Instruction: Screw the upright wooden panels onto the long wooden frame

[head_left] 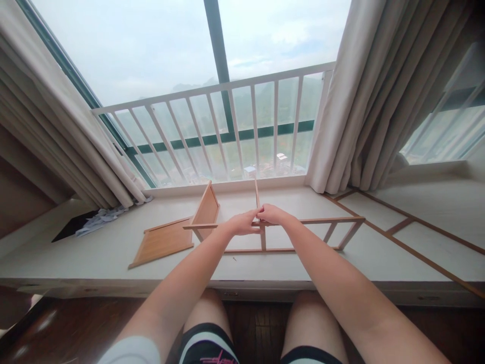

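A slim brown wooden frame (318, 221) with crossbars stands on its side on the white window ledge (212, 268). My left hand (244, 222) is closed around its upper rail near the middle crossbar. Close against it, my right hand (273, 215) has its fingers pinched together over the same joint; whatever lies between those fingertips is too small and hidden to tell. A thin wooden piece (257, 193) rises just behind both hands. To the left, one wooden panel (162, 241) lies flat and another panel (206, 207) stands tilted behind the frame's left end.
A longer wooden ladder-like frame (401, 225) lies on the ledge at the right. Grey cloth (100, 221) sits on a dark flat item at the left. A white railing (212, 96) crosses the window, between beige curtains (364, 101). A small bit (234, 259) lies near the ledge's front.
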Action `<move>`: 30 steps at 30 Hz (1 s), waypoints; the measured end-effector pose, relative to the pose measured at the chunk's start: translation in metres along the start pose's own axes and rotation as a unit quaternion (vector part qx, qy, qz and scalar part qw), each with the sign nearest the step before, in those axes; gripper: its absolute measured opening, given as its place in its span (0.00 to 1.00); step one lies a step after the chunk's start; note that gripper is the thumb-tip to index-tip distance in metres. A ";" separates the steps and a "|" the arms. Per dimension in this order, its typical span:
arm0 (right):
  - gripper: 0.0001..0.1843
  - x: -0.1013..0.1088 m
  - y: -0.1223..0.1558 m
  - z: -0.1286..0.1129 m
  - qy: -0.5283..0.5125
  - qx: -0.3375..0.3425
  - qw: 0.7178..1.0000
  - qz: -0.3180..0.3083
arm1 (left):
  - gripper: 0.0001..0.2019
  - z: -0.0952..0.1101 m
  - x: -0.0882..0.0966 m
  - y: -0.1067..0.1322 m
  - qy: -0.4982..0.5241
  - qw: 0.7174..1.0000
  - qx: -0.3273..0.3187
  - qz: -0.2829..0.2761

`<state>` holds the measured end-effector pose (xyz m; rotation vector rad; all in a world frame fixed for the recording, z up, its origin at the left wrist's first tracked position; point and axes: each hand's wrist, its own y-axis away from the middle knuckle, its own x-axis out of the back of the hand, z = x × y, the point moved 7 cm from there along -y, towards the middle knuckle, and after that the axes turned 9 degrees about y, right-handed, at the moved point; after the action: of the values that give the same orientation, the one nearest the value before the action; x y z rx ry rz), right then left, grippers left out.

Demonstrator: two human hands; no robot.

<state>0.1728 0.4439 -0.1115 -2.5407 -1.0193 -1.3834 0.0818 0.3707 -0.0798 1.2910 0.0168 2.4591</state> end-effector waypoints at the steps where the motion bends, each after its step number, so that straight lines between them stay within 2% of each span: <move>1: 0.07 0.000 0.002 0.000 0.004 -0.004 1.000 -0.004 | 0.43 0.000 0.000 -0.002 0.001 1.000 0.001 0.001; 6: 0.14 0.003 0.012 0.001 0.043 -0.023 0.999 -0.024 | 0.32 0.001 -0.002 -0.007 -0.020 1.000 -0.013 0.015; 11: 0.19 0.028 0.023 -0.001 0.117 -0.041 0.992 0.027 | 0.29 -0.002 -0.008 -0.006 -0.070 0.997 -0.022 0.029; 12: 0.21 0.033 0.030 -0.002 0.128 -0.042 0.989 0.060 | 0.29 -0.001 -0.009 -0.006 -0.080 0.996 -0.024 0.030; 14: 0.23 0.044 0.052 -0.009 0.136 -0.021 0.972 0.192 | 0.29 -0.002 -0.011 -0.004 -0.094 0.995 -0.025 0.030; 16: 0.18 0.040 0.087 -0.020 0.108 0.065 0.928 0.350 | 0.31 -0.003 -0.012 -0.002 -0.102 0.994 -0.022 0.033; 17: 0.16 0.027 0.104 -0.024 0.086 0.120 0.906 0.396 | 0.31 -0.003 -0.012 -0.001 -0.104 0.994 -0.022 0.037; 18: 0.14 0.008 0.117 -0.026 0.071 0.167 0.893 0.412 | 0.31 -0.003 -0.013 -0.001 -0.106 0.993 -0.026 0.042; 20: 0.12 -0.044 0.127 -0.027 0.056 0.236 0.900 0.362 | 0.31 -0.003 -0.014 -0.001 -0.108 0.992 -0.037 0.050; 22: 0.12 -0.102 0.119 -0.023 0.063 0.253 0.923 0.282 | 0.31 -0.004 -0.015 -0.001 -0.110 0.992 -0.042 0.052; 24: 0.12 -0.151 0.101 -0.017 0.069 0.235 0.943 0.225 | 0.31 -0.005 -0.016 -0.002 -0.112 0.992 -0.036 0.048; 26: 0.13 -0.189 0.079 -0.012 0.085 0.201 0.958 0.187 | 0.32 -0.004 -0.016 -0.002 -0.116 0.992 -0.031 0.044; 28: 0.17 -0.213 0.057 -0.008 0.113 0.151 0.969 0.162 | 0.31 -0.003 -0.015 -0.001 -0.118 0.992 -0.028 0.038; 30: 0.20 -0.228 0.042 -0.006 0.162 0.108 0.971 0.141 | 0.32 -0.001 -0.014 0.001 -0.119 0.992 -0.025 0.032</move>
<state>0.1075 0.2916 -0.2735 -2.1120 -0.6775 -1.4499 0.0877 0.3657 -0.0918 1.5761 -0.1482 2.3256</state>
